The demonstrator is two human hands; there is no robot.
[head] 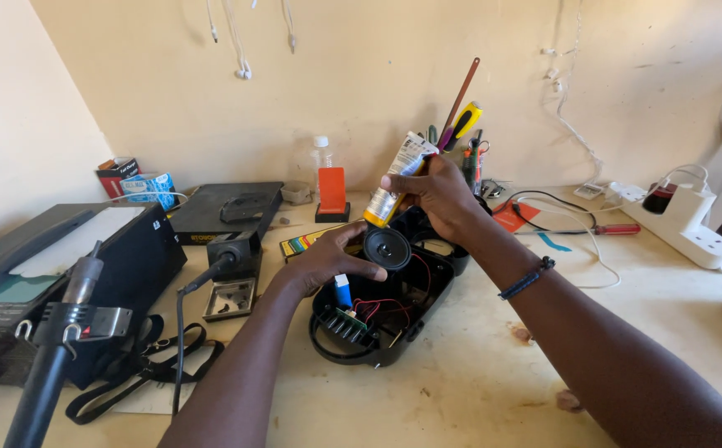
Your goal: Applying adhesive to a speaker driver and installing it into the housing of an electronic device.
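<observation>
2 hands engaged: left hand grips round speaker over open black casing; right hand clasps yellow glue tube, nozzle down. Risk: excess adhesive fouling wiring below.

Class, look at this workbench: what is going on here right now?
A person works over an opened black casing with wires and a small circuit board inside. The left hand holds a round black speaker above it. The right hand holds a yellow and white tube, nozzle tilted down toward the speaker's rim. A red-handled screwdriver and a white power strip lie on the table.
</observation>
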